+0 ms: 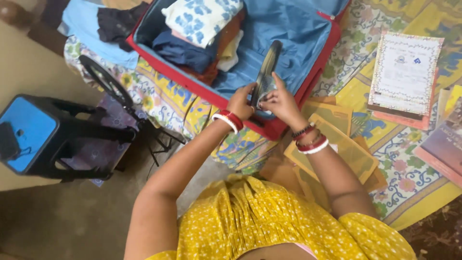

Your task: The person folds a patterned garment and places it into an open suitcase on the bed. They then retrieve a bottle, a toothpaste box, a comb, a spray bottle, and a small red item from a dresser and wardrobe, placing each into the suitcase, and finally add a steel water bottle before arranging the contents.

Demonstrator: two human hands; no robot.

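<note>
Hairbrush [266,72] held by both hands, over suitcase [202,89]

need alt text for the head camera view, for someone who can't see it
Both hands, left hand and right hand, hold a dark hairbrush over an open red suitcase packed with folded clothes. Brown envelopes lie on the patterned bedsheet nearby.

A home bedroom: an open red fabric suitcase [308,86] of folded clothes [202,19] lies on a bed with a yellow floral printed bedsheet [404,163]; a blue-topped black plastic stool [29,130] stands beside it.
</note>
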